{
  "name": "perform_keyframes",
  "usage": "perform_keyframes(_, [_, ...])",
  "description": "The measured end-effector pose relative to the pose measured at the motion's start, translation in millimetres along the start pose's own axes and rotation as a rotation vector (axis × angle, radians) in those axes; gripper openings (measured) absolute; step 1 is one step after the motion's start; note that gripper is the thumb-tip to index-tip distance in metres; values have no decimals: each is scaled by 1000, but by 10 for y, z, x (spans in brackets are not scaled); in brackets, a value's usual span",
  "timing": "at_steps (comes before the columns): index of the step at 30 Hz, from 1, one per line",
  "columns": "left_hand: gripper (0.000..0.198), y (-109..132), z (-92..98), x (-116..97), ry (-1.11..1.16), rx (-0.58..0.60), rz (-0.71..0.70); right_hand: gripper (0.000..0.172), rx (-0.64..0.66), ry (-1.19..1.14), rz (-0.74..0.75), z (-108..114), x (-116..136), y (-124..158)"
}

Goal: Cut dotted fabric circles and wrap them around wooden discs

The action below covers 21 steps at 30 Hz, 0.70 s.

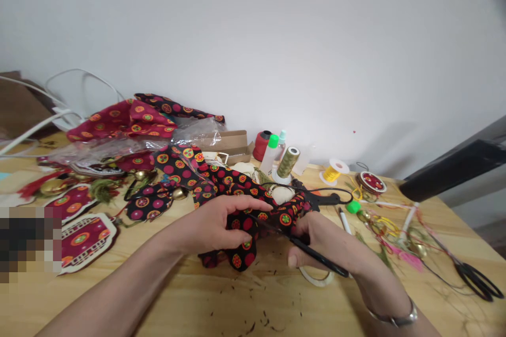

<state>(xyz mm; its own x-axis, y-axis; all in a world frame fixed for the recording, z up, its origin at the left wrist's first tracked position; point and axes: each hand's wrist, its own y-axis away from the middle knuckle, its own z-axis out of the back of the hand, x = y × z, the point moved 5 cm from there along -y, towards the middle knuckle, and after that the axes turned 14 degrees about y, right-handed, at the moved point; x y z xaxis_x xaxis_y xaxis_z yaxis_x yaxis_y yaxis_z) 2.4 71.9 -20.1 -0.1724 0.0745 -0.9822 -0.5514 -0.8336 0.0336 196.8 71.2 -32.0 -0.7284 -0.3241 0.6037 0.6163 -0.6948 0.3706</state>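
My left hand (207,224) pinches a piece of black fabric (237,181) patterned with red dots and orange flower rounds, the thumb in front and the fingers behind. In my right hand (326,239) is a pair of scissors (321,260) with black handles. Their blades point left into the fabric, close to my left fingertips; the folds partly hide the tips. Below the hands, small dark scraps (264,321) lie scattered on the wooden table (182,300). A pale ring (316,280) rests under my right hand.
Fabric-covered ornaments (81,242) and plum fabric (122,118) crowd the left. Behind stand a green thread cone (288,162), a green-capped bottle (271,151) and a glue gun (326,199). Yellow cord (334,172), a white pen (345,221) and another pair of scissors (476,276) lie right.
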Motion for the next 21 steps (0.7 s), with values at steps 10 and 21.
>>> perform_keyframes(10, [62, -6, -28, 12, 31, 21, 25, 56, -4, 55, -43, -10, -9, 12])
perform_keyframes(21, [62, 0, -44, 22, 22, 34, 33, 54, -5, 76, -21, -15, -13, 1])
